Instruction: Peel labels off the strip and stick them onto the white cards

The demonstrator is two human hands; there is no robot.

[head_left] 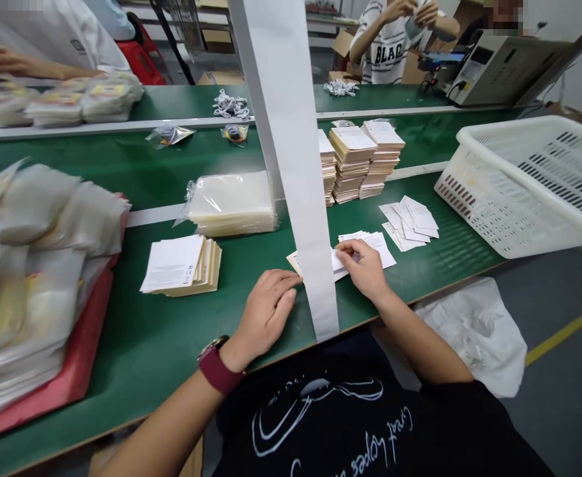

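Note:
My right hand (363, 268) has thumb and fingers pinched on a white printed leaflet (339, 260), over a small spread of similar leaflets (383, 248). To its left, my left hand (269, 311) lies low over the table with fingers stretched out, their tips by the edge of a card (294, 262). A white upright strip (291, 165) crosses between both hands and hides part of the leaflets and the left fingertips. Left of my hands stands a stack of printed cards (174, 262). Loose white leaflets (410, 222) lie fanned out beyond my right hand.
Tall leaflet stacks (355, 159) and a pack of clear bags (234, 202) stand behind. A red tray (95, 338) with filled bags is at left, a white basket (499, 192) at right. White cables (231, 105) lie farther back. Co-workers sit across the green table (171, 358).

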